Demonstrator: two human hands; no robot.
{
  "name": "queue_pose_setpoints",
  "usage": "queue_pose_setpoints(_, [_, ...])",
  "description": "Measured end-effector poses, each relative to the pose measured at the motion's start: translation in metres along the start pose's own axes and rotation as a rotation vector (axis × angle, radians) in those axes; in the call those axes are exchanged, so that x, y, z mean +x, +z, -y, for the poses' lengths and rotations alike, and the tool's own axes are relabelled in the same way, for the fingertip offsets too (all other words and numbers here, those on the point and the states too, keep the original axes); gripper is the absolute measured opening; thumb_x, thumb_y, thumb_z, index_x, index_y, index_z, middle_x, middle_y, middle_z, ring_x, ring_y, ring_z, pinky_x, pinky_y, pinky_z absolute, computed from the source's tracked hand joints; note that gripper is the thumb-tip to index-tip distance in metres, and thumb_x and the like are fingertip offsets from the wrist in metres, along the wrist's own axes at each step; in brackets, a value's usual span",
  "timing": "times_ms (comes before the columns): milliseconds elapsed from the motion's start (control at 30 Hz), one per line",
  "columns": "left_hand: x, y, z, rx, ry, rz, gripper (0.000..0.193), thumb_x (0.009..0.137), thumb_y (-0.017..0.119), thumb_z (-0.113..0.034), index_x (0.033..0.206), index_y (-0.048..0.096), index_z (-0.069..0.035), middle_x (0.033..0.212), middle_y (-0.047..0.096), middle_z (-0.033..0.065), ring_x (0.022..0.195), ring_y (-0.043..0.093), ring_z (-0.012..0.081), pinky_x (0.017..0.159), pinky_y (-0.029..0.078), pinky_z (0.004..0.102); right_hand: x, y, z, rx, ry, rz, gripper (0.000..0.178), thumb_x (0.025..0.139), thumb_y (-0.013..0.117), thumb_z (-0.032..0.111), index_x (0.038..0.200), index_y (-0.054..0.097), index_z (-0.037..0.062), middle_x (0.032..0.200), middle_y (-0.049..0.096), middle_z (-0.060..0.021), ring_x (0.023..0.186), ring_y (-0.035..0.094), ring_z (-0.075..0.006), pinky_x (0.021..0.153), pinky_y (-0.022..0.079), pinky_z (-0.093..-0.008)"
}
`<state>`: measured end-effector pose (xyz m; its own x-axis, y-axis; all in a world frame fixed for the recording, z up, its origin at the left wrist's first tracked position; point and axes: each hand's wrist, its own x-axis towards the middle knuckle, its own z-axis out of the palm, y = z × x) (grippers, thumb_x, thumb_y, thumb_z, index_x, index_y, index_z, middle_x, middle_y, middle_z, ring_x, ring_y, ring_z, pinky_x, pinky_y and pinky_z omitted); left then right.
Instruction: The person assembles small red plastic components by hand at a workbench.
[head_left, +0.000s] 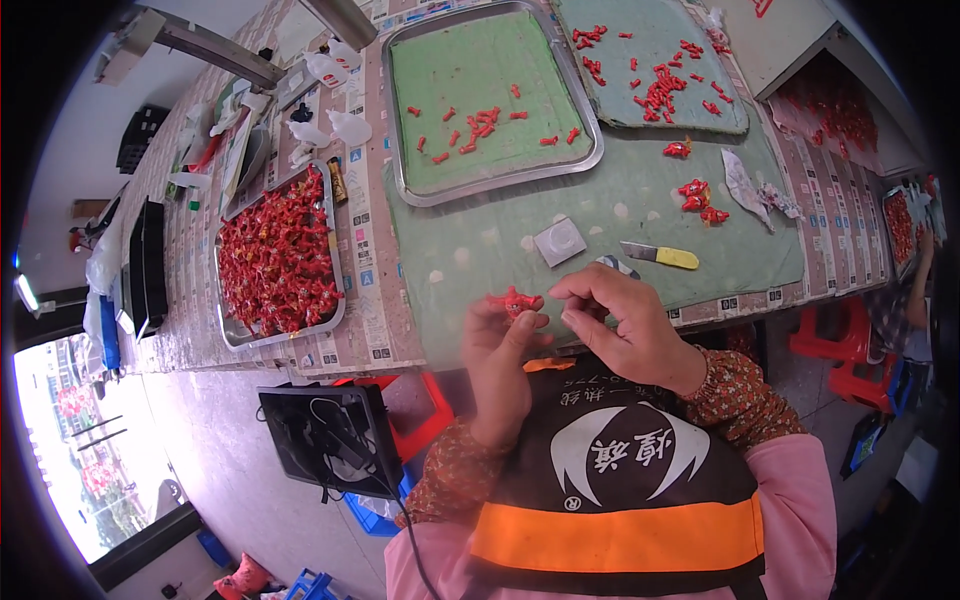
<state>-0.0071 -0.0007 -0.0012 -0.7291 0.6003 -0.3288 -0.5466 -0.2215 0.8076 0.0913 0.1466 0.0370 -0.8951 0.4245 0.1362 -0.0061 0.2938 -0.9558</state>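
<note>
In front of my dark apron, my left hand [497, 365] is closed round a small red plastic figure [515, 303], gripped between thumb and fingers. My right hand [640, 330] is just to its right, thumb and forefinger drawn together close to the figure's end. Whatever that pinch holds, if anything, is too small to make out. Beyond the hands, a grey square block [560, 241] with a round mark lies on the green mat [480, 260]. To its right rests a knife with a yellow handle [677, 258]. A striped item [617, 266] is partly hidden behind my right hand.
A metal tray heaped with red figures [280, 260] stands at the left. Behind are a green-lined tray [400, 185] with scattered red parts and a green board [625, 95] with more. Several red and gold pieces [694, 195] and a crumpled white cloth [742, 185] lie right.
</note>
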Motion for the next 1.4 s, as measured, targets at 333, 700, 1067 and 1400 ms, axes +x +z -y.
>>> queue_pose_setpoints(333, [-0.007, 0.005, 0.004, 0.011, -0.092, 0.156, 0.020, 0.095, 0.061, -0.008, 0.111, 0.050, -0.005, 0.106, 0.062, 0.0075, 0.090, 0.065, 0.0153, 0.070, 0.056, 0.0267, 0.003, 0.001, -0.001, -0.144, -0.128, -0.005, 0.014, 0.086, 0.063, 0.003, 0.099, 0.057, 0.0040, 0.085, 0.058, -0.0113, 0.072, 0.062, -0.0279, 0.062, 0.048, -0.0350])
queue_pose_setpoints(700, [-0.005, -0.001, 0.001, -0.009, -0.246, 0.199, 0.020, 0.099, 0.056, -0.021, 0.111, 0.053, -0.005, 0.102, 0.061, 0.0061, 0.086, 0.062, 0.0117, 0.069, 0.056, 0.0273, -0.002, 0.000, -0.005, -0.124, -0.104, -0.012, 0.014, 0.084, 0.065, -0.002, 0.096, 0.059, 0.0022, 0.081, 0.057, -0.0092, 0.071, 0.059, -0.0228, 0.063, 0.046, -0.0317])
queue_pose_setpoints(1067, [-0.009, 0.002, 0.004, -0.020, -0.233, 0.151, 0.018, 0.101, 0.055, -0.020, 0.110, 0.058, -0.005, 0.091, 0.062, 0.0020, 0.074, 0.058, 0.0087, 0.062, 0.048, 0.0231, -0.004, 0.002, -0.009, -0.092, -0.127, -0.032, 0.012, 0.084, 0.068, -0.003, 0.091, 0.060, 0.0012, 0.078, 0.058, -0.0081, 0.066, 0.058, -0.0206, 0.060, 0.045, -0.0311])
queue_pose_setpoints(1400, [-0.011, 0.004, 0.002, 0.008, -0.181, 0.158, 0.020, 0.098, 0.060, -0.021, 0.110, 0.057, -0.005, 0.093, 0.061, 0.0019, 0.075, 0.057, 0.0076, 0.064, 0.050, 0.0232, -0.005, 0.005, -0.012, -0.071, -0.144, -0.051, 0.011, 0.083, 0.069, -0.004, 0.089, 0.060, 0.0002, 0.077, 0.058, -0.0077, 0.064, 0.058, -0.0168, 0.057, 0.046, -0.0282])
